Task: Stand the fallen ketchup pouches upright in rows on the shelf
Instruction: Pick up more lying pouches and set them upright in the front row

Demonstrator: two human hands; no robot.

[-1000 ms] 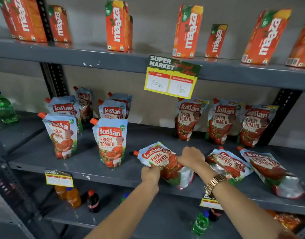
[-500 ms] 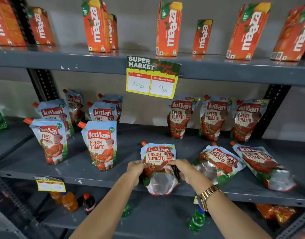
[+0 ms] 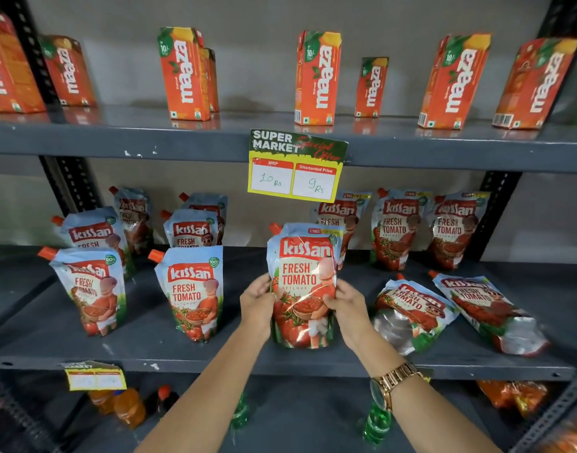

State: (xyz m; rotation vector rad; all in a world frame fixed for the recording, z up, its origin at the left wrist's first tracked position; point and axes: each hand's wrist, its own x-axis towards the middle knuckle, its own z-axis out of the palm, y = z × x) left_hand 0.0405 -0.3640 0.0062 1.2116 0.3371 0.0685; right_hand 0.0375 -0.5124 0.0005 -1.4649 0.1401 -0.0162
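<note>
A ketchup pouch stands upright near the front edge of the middle shelf, about halfway along it. Its red label faces out and its orange cap is at the top left. The left hand presses on the pouch's left side and the right hand presses on its right side, so both hands grasp the pouch between them. A gold watch sits on the right wrist.

Just to the right, two fallen pouches lie flat on the shelf: the near fallen pouch and the far fallen pouch, closer to the right end. Behind them, along the back edge, three pouches stand in a row.

To the left of the held pouch, two upright pouches stand near the front edge, with more standing behind them.

A yellow price tag hangs from the front edge of the top shelf. Orange juice cartons stand on that shelf. Bottles show on the shelf below.
</note>
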